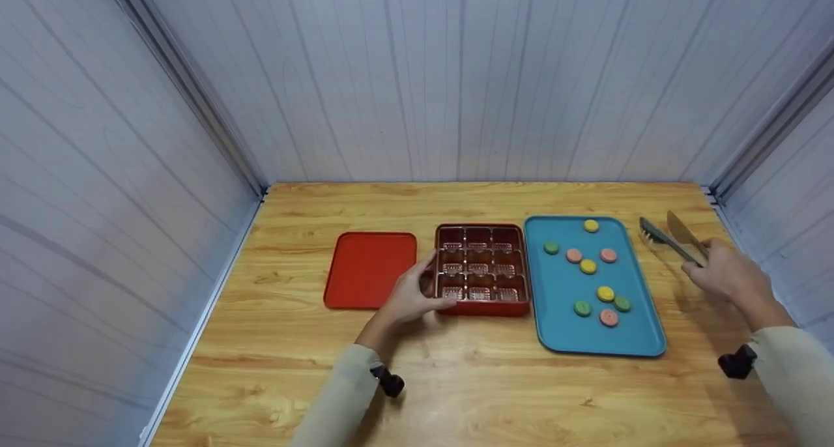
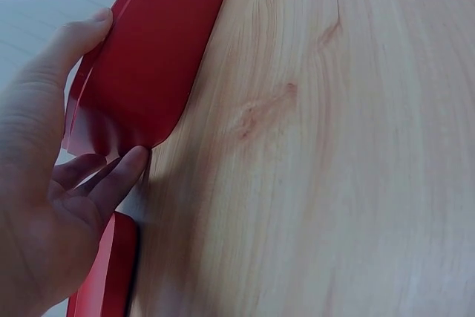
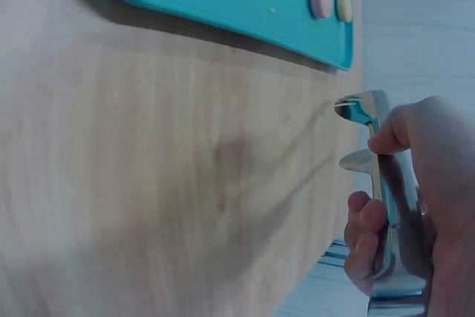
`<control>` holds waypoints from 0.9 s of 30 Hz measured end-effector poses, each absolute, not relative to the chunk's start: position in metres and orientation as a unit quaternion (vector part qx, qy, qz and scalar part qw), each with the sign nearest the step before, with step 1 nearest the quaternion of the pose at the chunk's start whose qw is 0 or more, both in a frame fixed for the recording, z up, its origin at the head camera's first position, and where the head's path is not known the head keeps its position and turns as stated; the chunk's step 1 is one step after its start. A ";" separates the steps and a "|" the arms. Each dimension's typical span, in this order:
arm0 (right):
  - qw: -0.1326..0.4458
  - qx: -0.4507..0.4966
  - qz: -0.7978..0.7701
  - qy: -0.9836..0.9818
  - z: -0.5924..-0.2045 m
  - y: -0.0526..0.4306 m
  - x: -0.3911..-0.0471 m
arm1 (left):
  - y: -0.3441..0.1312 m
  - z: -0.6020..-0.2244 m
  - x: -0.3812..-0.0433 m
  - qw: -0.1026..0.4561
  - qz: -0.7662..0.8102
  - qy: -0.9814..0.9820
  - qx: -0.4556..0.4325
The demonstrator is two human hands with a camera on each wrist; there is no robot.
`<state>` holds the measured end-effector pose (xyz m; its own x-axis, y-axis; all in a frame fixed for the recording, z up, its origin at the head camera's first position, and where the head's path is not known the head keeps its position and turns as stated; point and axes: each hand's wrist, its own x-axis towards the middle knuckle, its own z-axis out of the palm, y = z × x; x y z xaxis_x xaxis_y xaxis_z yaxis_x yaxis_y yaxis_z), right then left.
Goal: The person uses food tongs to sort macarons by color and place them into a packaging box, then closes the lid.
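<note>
In the head view a red box [image 1: 482, 309] stands at the middle of the table, with a clear plastic insert [image 1: 479, 274] split into several compartments. My left hand [image 1: 409, 295] grips its near left corner; the left wrist view shows the thumb on the rim of the red box [image 2: 159, 42] and fingers low against its side. My right hand [image 1: 730, 274] holds metal serving tongs [image 1: 677, 242] above the table, right of a blue tray [image 1: 554, 323]. Seen from the right wrist, the tongs [image 3: 397, 198] have one tined end and one flat end, spread apart with nothing between them.
Several yellow, green and pink macarons [image 1: 588, 266] lie scattered on the blue tray, which stands close beside the box. A red lid [image 1: 368, 268] lies flat at the left. White panel walls [image 1: 456, 82] enclose the wooden table [image 1: 469, 382] at the back and sides.
</note>
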<state>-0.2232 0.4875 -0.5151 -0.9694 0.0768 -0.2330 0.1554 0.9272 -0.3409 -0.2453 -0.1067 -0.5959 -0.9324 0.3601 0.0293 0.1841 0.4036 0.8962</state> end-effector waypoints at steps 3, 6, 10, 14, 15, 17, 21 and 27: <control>0.100 0.041 -0.164 0.981 -0.508 0.488 -0.226 | -0.107 -0.596 -0.245 0.082 0.515 0.839 0.159; 0.119 0.020 -0.144 0.982 -0.501 0.488 -0.230 | -0.107 -0.595 -0.245 0.083 0.512 0.840 0.159; 0.152 0.004 -0.130 0.980 -0.495 0.485 -0.234 | -0.107 -0.595 -0.244 0.088 0.516 0.837 0.161; 0.140 0.007 -0.133 0.981 -0.493 0.479 -0.235 | -0.107 -0.596 -0.243 0.086 0.523 0.832 0.160; 0.132 0.008 -0.134 0.982 -0.493 0.477 -0.236 | -0.108 -0.602 -0.245 0.077 0.523 0.833 0.165; 0.118 0.009 -0.138 0.983 -0.494 0.472 -0.238 | -0.108 -0.603 -0.245 0.071 0.524 0.832 0.166; 0.100 0.005 -0.141 0.985 -0.493 0.462 -0.243 | -0.107 -0.603 -0.244 0.063 0.520 0.835 0.168; 0.093 0.003 -0.138 0.986 -0.490 0.443 -0.254 | -0.105 -0.596 -0.241 0.085 0.527 0.831 0.157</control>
<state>-0.2543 0.4433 -0.4902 -0.9825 -0.0195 -0.1850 0.0319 0.9620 -0.2711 -0.2408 -0.1052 -0.5956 -0.9360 0.3512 0.0240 0.1716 0.3959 0.9021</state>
